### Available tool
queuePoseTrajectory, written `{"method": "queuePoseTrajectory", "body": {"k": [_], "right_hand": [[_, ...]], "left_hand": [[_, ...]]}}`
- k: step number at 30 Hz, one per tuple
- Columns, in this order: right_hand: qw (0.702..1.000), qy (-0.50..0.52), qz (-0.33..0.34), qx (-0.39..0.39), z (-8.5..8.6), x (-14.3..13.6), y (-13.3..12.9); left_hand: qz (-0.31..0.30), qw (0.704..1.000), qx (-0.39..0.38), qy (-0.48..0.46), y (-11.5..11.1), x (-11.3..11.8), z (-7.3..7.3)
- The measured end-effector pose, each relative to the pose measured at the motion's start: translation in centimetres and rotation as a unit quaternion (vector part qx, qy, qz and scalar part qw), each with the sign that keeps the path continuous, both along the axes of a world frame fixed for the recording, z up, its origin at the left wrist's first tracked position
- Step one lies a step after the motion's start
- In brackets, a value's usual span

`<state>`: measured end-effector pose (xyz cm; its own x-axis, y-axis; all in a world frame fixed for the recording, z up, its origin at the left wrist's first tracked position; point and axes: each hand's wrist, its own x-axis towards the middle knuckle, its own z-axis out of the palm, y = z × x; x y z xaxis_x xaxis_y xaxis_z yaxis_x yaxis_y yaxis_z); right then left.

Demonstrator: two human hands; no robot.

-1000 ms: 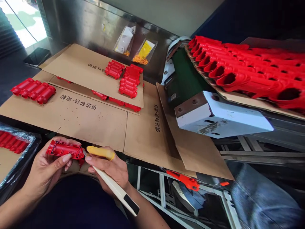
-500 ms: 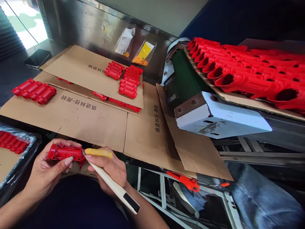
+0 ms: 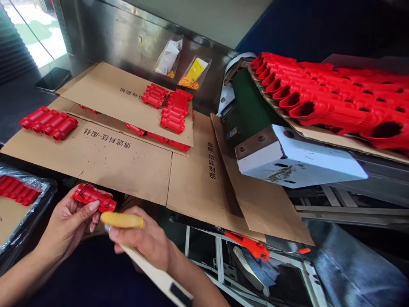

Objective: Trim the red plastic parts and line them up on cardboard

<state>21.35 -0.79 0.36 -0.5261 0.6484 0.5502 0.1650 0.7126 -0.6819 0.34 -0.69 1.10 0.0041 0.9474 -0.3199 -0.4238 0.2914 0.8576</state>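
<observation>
My left hand [image 3: 70, 219] is closed around a red plastic tubular part [image 3: 94, 198], tilted, with its cut-out side and dark inner edges partly showing. The thumb presses along its near side. Just right of it, my right hand [image 3: 143, 234] grips a trimming knife [image 3: 153, 273] with a long off-white handle and a black patch near the end. A yellow finger cot [image 3: 123, 220] covers one finger of that hand. The knife's tip is blurred and mostly hidden by the fingers, close to the part's right end but apparently apart from it.
Cardboard sheets [image 3: 143, 170] cover the bench, bearing rows of red parts [image 3: 49, 123]. A phone [image 3: 53, 79] and bags of yellow finger cots [image 3: 194, 72] lie behind. At right, a conveyor [image 3: 255, 98] carries many red parts [image 3: 335, 94]. A plastic-lined box [image 3: 47, 187] stands at left.
My right hand has drawn the knife away from the part, down and slightly left. My left hand has turned the red part, so its opening faces me less.
</observation>
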Motion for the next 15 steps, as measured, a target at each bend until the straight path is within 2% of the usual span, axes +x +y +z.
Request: {"method": "queuePoseTrajectory", "body": {"k": [2,3,5,7,9,12,15], "right_hand": [[0.990,0.106,0.056,-0.069,0.6,0.0,-0.4],[0.981,0.153,0.064,-0.102,0.8,-0.1,-0.5],[0.975,0.185,0.004,-0.120,0.9,-0.1,-0.5],[0.982,0.145,-0.104,-0.068,0.6,-0.2,-0.4],[0.981,0.112,-0.157,-0.012,0.1,-0.4,-0.3],[0.982,0.102,-0.157,0.033,-0.5,-0.9,-0.2],[0.982,0.104,-0.155,0.043,-0.7,-1.2,-0.3]], "left_hand": [[0.018,1.000,0.003,0.004,-0.2,0.0,0.1],[0.030,0.999,0.007,0.008,-0.4,0.0,0.2],[0.047,0.998,0.018,0.032,-0.8,0.2,0.5],[0.052,0.995,0.032,0.075,-1.1,0.4,0.9],[0.052,0.990,0.054,0.121,-1.3,0.5,1.0],[0.043,0.982,0.098,0.156,-1.5,0.2,0.8],[0.027,0.979,0.128,0.158,-1.5,-0.1,0.5]]}}
